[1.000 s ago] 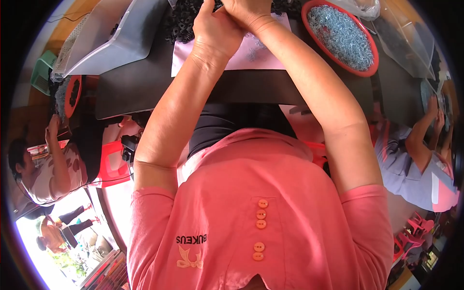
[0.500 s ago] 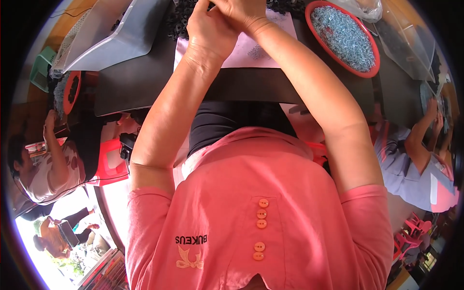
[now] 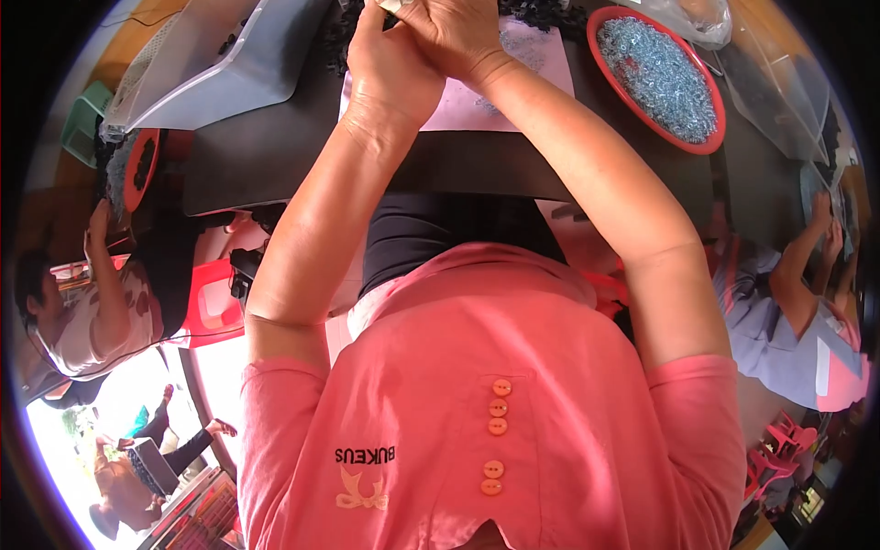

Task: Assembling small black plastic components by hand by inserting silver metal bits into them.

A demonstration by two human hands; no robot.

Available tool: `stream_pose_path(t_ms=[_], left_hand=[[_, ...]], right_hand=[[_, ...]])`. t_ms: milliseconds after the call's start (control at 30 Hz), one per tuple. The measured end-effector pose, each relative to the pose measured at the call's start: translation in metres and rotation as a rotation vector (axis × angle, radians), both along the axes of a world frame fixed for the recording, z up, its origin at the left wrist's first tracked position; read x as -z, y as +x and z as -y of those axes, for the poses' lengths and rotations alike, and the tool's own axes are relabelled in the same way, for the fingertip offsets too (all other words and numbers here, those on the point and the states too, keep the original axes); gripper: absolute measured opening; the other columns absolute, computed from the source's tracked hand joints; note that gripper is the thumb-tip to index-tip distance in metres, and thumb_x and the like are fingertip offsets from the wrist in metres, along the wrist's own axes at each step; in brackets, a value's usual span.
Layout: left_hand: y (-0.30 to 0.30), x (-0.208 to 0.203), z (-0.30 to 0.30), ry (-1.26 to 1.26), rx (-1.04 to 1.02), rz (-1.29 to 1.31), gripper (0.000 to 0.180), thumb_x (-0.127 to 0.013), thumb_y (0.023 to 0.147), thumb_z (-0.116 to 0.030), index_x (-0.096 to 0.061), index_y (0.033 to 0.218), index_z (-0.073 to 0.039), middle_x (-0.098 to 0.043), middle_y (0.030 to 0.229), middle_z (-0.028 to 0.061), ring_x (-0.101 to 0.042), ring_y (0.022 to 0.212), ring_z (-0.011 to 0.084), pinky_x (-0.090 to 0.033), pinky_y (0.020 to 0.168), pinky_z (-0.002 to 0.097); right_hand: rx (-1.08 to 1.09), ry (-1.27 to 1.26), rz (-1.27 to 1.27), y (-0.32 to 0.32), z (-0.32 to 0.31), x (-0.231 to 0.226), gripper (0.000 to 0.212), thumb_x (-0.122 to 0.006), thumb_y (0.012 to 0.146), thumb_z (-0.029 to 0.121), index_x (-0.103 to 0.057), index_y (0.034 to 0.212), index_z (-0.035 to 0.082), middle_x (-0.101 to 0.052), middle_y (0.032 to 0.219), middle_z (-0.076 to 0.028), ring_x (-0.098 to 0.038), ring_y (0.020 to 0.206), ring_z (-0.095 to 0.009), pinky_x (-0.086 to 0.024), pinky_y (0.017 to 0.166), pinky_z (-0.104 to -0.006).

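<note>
Hands together; elbows wide apart

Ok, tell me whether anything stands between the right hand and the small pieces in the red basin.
Nothing visible does, except the rim of the red basin. Between the right hand and the small bluish pieces, the pink sheet lies flat on the dark table, with black parts along its far edge.
</note>
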State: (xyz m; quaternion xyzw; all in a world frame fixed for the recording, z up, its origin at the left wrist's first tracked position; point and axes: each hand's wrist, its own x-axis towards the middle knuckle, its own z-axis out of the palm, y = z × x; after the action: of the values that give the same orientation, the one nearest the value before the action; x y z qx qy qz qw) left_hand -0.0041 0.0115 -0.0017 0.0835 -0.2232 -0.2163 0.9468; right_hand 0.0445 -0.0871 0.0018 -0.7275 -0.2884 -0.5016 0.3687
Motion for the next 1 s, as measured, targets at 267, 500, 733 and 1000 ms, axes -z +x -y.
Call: stream_pose_path(t_ms=[267, 500, 733, 1000], left_hand=[[0.005, 0.004, -0.003, 0.654, -0.282, -0.193, 0.073, -0.036, 0.098, -0.062, -0.058, 0.119, 0.004, -0.065, 0.112, 0.0167, -0.059, 0.103, 0.0291, -0.044, 0.093, 0.0411], [-0.002, -0.021, 0.006, 0.583, -0.255, -0.123, 0.072, -0.042, 0.097, -0.059, -0.055, 0.123, 0.007, -0.064, 0.114, 0.0201, -0.060, 0.098, 0.0305, -0.044, 0.093, 0.0414], [0.012, -0.008, 0.000, 0.891, -0.439, -0.199, 0.077, -0.048, 0.094, -0.061, -0.050, 0.131, 0.006, -0.063, 0.118, 0.0218, -0.057, 0.104, 0.0298, -0.042, 0.094, 0.0403], [0.025, -0.024, 0.009, 0.633, -0.190, -0.136, 0.075, -0.047, 0.095, -0.059, -0.049, 0.131, 0.007, -0.055, 0.131, 0.0261, -0.054, 0.117, 0.0380, -0.041, 0.099, 0.0438]], right_hand=[[0.200, -0.046, -0.015, 0.023, 0.020, 0.014, 0.033, -0.059, 0.092, 0.040, -0.066, 0.105, 0.010, -0.065, 0.092, -0.009, -0.060, 0.096, -0.031, -0.042, 0.083, -0.0471], [0.425, -0.202, -0.050, 0.038, 0.044, 0.015, 0.026, -0.063, 0.087, 0.037, -0.066, 0.096, 0.013, -0.064, 0.090, -0.008, -0.059, 0.094, -0.030, -0.041, 0.080, -0.0474], [0.271, -0.085, -0.055, 0.036, 0.083, -0.018, 0.023, -0.066, 0.086, 0.030, -0.067, 0.088, 0.008, -0.067, 0.086, -0.014, -0.064, 0.084, -0.034, -0.048, 0.076, -0.0463], [0.157, -0.003, -0.316, 0.022, 0.096, -0.018, 0.022, -0.064, 0.087, 0.023, -0.068, 0.094, 0.002, -0.069, 0.089, -0.018, -0.067, 0.087, -0.034, -0.052, 0.077, -0.0426]])
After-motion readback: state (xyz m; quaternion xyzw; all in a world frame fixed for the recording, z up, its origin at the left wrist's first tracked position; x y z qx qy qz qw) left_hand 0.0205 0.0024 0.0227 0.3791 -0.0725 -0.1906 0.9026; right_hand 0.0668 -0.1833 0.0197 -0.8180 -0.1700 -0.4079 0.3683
